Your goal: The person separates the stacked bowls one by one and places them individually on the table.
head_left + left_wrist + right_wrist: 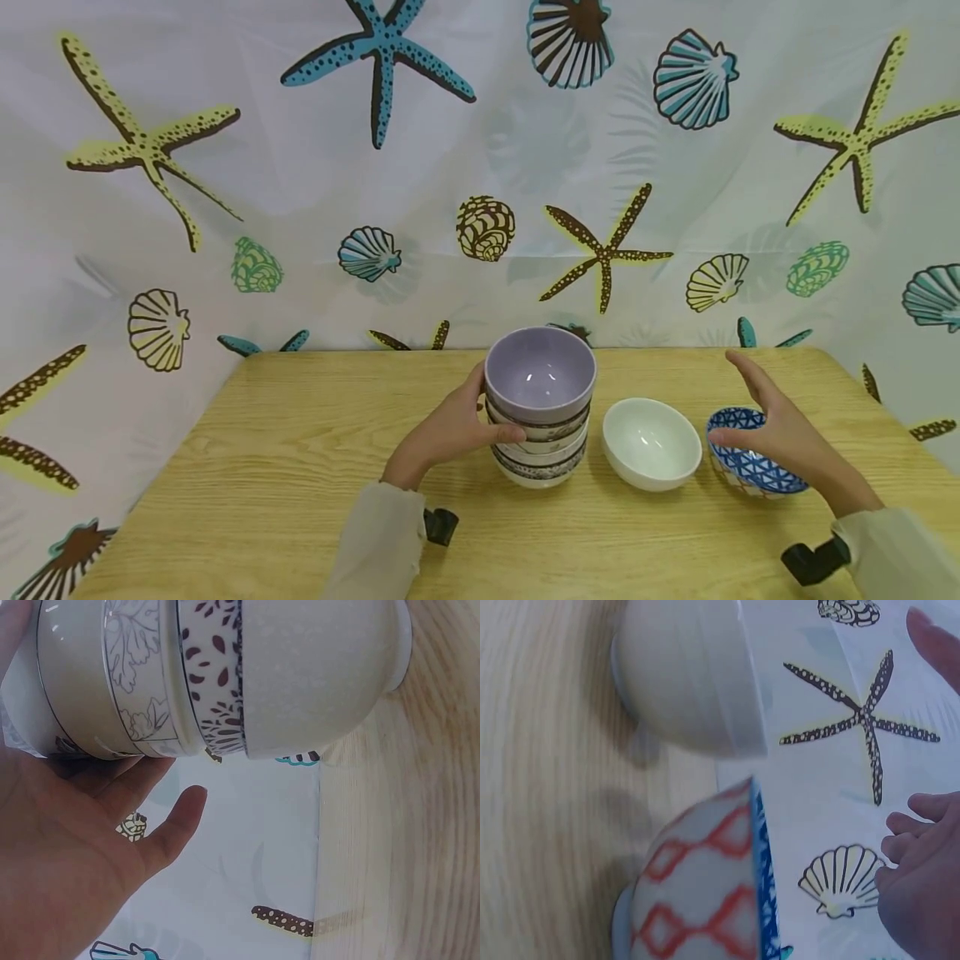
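Note:
Several bowls are nested in a stack [214, 675], topped by a lavender bowl [540, 375]. My left hand [446, 425] holds the stack's left side, with the thumb across the front and the fingers reaching behind, partly hidden. In the left wrist view, one finger stands away from the bowls. To the right sits a plain white bowl [651, 450]. Farther right is a bowl [772, 477] with a blue-patterned inside and a red lattice outside. My right hand [787, 433] hovers over it with thumb and fingers spread apart, holding nothing, and covers part of it.
All the bowls stand on a light wooden table [262, 475]. Behind it hangs a pale curtain [315, 183] printed with starfish and shells, which also closes in both sides. A black strap mount [813, 562] shows at the right wrist.

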Demonstrator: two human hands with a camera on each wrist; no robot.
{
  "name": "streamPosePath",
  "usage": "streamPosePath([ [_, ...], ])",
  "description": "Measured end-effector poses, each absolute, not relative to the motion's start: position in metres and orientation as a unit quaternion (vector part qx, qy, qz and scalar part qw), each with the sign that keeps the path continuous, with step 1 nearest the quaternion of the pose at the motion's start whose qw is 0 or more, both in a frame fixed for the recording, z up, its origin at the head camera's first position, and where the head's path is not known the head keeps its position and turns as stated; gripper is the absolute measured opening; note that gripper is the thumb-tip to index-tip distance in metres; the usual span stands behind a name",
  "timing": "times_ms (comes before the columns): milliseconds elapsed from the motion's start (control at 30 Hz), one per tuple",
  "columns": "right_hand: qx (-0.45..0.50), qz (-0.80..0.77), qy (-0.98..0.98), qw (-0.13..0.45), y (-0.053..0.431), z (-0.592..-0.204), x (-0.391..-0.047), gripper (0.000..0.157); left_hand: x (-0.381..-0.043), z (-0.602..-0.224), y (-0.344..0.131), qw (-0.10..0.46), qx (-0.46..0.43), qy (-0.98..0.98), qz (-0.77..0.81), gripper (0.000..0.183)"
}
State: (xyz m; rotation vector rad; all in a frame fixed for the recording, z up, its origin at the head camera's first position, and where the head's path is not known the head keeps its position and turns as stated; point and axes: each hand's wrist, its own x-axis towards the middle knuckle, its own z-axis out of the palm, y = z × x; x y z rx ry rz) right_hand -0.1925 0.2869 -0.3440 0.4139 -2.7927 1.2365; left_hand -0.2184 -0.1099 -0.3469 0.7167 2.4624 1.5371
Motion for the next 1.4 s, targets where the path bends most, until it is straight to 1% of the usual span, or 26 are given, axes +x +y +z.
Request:
streamPosePath([
  [400,0.183,0.44,-0.879,0.013,0.243,-0.332,-0.207,0.105,-0.219,-0.347,-0.11,0.078,0.236,0.825,0.507,0.117],
  [633,0.225,0.462,-0.858,0.013,0.22,-0.326,-0.214,0.103,-0.218,-0.344,-0.111,0.077,0.243,0.824,0.506,0.118],
  [900,0.277,0.469,-0.838,0.019,0.192,-0.315,-0.219,0.104,-0.218,-0.344,-0.111,0.08,0.244,0.822,0.509,0.116],
  [1067,0.296,0.475,-0.828,0.011,0.176,-0.31,-0.22,0.107,-0.217,-0.343,-0.111,0.08,0.239,0.823,0.51,0.115],
  [1400,0.33,0.515,-0.791,-0.005,0.15,-0.31,-0.223,0.119,-0.216,-0.345,-0.11,0.081,0.235,0.822,0.512,0.113],
])
